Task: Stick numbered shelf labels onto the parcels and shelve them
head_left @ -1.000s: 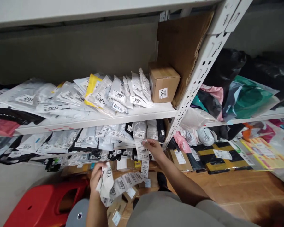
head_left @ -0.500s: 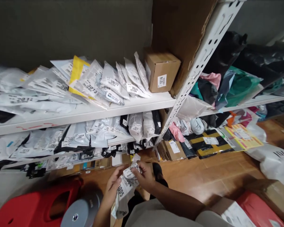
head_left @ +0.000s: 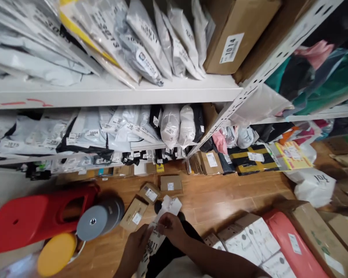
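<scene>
Both hands are in the lower middle of the head view, in front of my body. They grip a strip of white number labels (head_left: 152, 244), with "3011" readable on one of them. My left hand (head_left: 137, 244) pinches the strip's left edge. My right hand (head_left: 171, 228) has its fingers closed on the strip a little higher up, partly covering it. The strip's upper end (head_left: 171, 205) sticks out past the fingers, and its lower end hangs below my left hand.
White shelves (head_left: 139, 97) hold several labelled plastic parcels (head_left: 170, 129) and a cardboard box (head_left: 227, 38). Small cartons (head_left: 135, 213) lie on the wooden floor. At the left are a red stool (head_left: 26, 218), a grey round stool (head_left: 94, 220) and a yellow round top (head_left: 57, 253). Boxes (head_left: 251, 239) stand at the right.
My view has tipped down, so the shelves sit higher and more floor shows. My hands have moved slightly lower, still on the label strip, and a different part of it shows.
</scene>
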The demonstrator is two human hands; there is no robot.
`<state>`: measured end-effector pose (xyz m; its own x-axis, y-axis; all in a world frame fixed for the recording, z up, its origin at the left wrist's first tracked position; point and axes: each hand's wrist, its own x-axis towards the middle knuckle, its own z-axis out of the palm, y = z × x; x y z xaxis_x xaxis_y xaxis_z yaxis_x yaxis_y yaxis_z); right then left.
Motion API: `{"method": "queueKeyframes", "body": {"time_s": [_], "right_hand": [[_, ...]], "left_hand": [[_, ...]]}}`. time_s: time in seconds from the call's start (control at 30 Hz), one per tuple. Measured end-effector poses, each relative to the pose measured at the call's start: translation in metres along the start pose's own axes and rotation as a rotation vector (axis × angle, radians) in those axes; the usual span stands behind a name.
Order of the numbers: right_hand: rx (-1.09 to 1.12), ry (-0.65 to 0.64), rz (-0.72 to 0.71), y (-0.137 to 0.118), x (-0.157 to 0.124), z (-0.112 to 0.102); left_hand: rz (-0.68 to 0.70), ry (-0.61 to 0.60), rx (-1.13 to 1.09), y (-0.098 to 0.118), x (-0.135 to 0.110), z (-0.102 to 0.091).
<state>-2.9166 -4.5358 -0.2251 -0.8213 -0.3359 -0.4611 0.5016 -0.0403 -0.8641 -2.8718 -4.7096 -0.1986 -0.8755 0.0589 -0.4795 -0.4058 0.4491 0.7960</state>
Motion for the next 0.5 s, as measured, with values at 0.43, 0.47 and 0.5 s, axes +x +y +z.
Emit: {"method": "queueKeyframes", "body": {"time_s": [0.43, 0.47, 0.5], "right_hand": [[-0.043, 0.214, 0.170, 0.232, 0.050, -0.075], [-0.029, 0.240, 0.176, 0.256, 0.066, -0.082], [-0.023, 0.261, 0.181, 0.282, 0.084, -0.090]], "left_hand": [[-0.273, -0.026, 0.157, -0.166, 0.094, 0.145], [-0.249, -0.074, 0.169, -0.185, 0.114, 0.152], [-0.224, -0.118, 0.188, -0.206, 0.135, 0.158]]}}
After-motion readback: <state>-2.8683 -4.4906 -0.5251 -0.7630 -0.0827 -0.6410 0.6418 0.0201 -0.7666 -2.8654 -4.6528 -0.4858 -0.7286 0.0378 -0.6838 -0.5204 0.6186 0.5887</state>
